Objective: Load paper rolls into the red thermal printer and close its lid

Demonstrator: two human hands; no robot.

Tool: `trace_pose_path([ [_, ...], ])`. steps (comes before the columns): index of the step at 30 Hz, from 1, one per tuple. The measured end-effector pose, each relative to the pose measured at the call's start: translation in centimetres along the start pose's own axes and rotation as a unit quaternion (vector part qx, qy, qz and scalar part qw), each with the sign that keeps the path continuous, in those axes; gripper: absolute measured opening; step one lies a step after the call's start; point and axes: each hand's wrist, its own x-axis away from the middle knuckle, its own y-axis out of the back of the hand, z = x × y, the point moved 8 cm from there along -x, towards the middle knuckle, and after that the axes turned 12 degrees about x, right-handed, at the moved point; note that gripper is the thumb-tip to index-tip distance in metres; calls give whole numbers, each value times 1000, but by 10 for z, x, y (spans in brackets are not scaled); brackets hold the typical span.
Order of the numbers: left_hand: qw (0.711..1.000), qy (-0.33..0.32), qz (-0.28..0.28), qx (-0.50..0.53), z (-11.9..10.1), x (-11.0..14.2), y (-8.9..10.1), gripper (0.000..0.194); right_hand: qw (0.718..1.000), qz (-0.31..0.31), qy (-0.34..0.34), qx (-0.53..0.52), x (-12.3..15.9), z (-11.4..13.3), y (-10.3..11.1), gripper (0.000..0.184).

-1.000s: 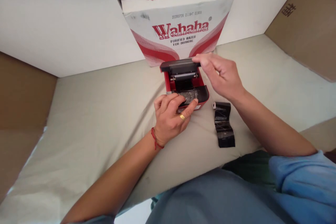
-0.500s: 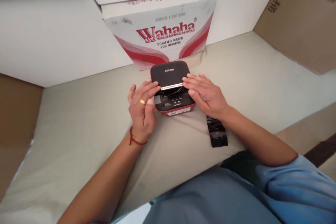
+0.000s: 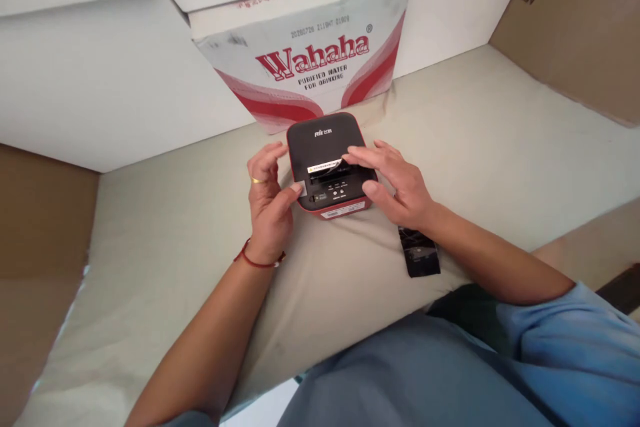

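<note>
A small red and black label printer (image 3: 325, 137) sits on the cloth-covered surface with its lid down. Dark film shows at the slot below a white warning strip. My left hand (image 3: 270, 203) is at the printer's left side, thumb on the grey patch at the front corner and fingers half bent, apart from the thumb. Over the right edge lies my right hand (image 3: 400, 183), its fingers stretched across the lid near the slot and its thumb apart by the front panel. A strip of black film (image 3: 419, 253) lies beneath my right wrist, its upper end hidden.
A Wahaha water carton (image 3: 320, 60) stands right behind the printer, against large white boxes (image 3: 450, 7). Brown cardboard boxes stand at the far right (image 3: 585, 33) and the left edge (image 3: 40, 227). The beige cloth (image 3: 165, 247) has folds.
The printer's lid, raised a second ago, came down over the bay. Since then my left fingers have slid off the lid to the printer's left side. My right hand stays at the right edge.
</note>
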Motion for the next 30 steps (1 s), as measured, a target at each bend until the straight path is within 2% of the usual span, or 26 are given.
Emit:
trace_pose_path([
  [3, 995, 84, -2, 50, 23, 3, 4, 82, 998, -22, 65, 5, 9, 11, 2, 47],
  [6, 988, 123, 1, 97, 31, 6, -2, 90, 993, -53, 97, 35, 17, 13, 4, 41],
  [11, 980, 135, -2, 145, 29, 8, -14, 96, 994, -19, 93, 62, 24, 7, -6, 43],
  [16, 983, 127, 6, 135, 38, 9, -15, 111, 986, -49, 127, 94, 19, 21, 2, 34],
  [19, 984, 120, -8, 133, 44, 10, -11, 103, 993, -29, 98, 52, 0, 25, 15, 39],
  [21, 980, 118, -52, 149, 47, 11, -5, 93, 1000, -8, 19, 12, -23, 15, 24, 50],
  [23, 968, 131, -111, 184, 53, 12, 3, 77, 998, 24, -55, 15, -50, 0, 26, 53],
  [24, 958, 146, -138, 206, 57, 12, 6, 68, 995, 57, -70, 37, -63, -5, 22, 50],
  [26, 939, 177, -169, 243, 64, 14, 7, 55, 982, 147, -50, 107, -86, -10, 3, 36],
  [28, 931, 189, -175, 258, 67, 13, 5, 48, 956, 224, -14, 189, -100, -13, -22, 24],
  [30, 931, 187, -173, 263, 66, 12, 1, 44, 928, 258, -3, 267, -107, -18, -44, 19],
])
